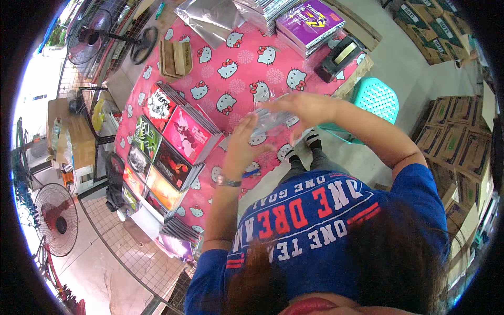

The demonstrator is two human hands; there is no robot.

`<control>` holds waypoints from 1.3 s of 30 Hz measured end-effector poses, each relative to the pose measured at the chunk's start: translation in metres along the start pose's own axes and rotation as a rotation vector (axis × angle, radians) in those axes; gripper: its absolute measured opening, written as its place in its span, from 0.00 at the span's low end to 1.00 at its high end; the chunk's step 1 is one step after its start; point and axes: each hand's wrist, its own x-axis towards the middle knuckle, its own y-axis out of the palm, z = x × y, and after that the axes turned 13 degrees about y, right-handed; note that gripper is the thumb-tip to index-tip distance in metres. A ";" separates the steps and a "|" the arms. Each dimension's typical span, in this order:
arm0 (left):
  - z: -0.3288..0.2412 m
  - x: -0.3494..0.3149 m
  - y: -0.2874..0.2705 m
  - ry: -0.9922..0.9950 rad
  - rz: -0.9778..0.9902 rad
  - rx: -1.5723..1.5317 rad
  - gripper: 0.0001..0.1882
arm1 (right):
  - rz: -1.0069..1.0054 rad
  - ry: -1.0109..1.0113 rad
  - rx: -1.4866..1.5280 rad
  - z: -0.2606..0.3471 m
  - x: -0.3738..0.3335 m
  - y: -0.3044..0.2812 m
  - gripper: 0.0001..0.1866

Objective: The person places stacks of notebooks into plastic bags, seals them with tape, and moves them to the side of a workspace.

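In the centre of the frame, the clear plastic (270, 121) slants up rightward between left hand (243, 145) and right hand (314, 108), both close to it, though I cannot tell whether either is clamped on it.

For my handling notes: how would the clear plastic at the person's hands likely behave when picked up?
The clear plastic is probably floppy and light: it looks thin and see-through. Its glossy sheen suggests it could be slippery.
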 end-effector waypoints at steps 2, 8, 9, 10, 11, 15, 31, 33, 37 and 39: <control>0.006 -0.010 0.016 0.050 -0.050 0.174 0.20 | -0.119 -0.087 -0.110 -0.001 -0.002 0.019 0.43; 0.014 -0.010 0.026 -0.073 -0.141 0.346 0.18 | -0.236 0.315 -0.153 0.013 0.021 0.037 0.38; 0.016 -0.006 0.027 -0.116 -0.162 0.419 0.18 | -0.191 0.390 -0.229 0.016 0.027 0.032 0.33; 0.015 -0.002 0.027 -0.114 -0.155 0.412 0.18 | -0.144 0.465 -0.304 0.016 0.029 0.029 0.29; 0.005 0.006 0.021 -0.267 -0.116 0.380 0.17 | -0.145 0.471 -0.306 0.006 0.028 0.028 0.29; -0.008 0.032 0.011 -0.463 0.081 0.408 0.18 | -1.373 0.568 0.382 -0.112 0.005 0.022 0.17; 0.032 0.025 0.032 -0.523 -0.301 -0.300 0.07 | -0.791 0.374 1.977 -0.206 0.016 0.086 0.04; 0.031 0.023 0.027 -0.476 -0.298 -0.244 0.07 | -0.210 0.228 1.810 -0.186 0.041 0.062 0.04; 0.023 0.024 0.025 -0.550 -0.300 -0.288 0.06 | 0.246 0.277 1.029 -0.074 0.105 -0.031 0.13; 0.024 0.023 0.024 -0.528 -0.329 -0.298 0.05 | 0.488 0.146 -0.196 -0.053 0.134 -0.036 0.20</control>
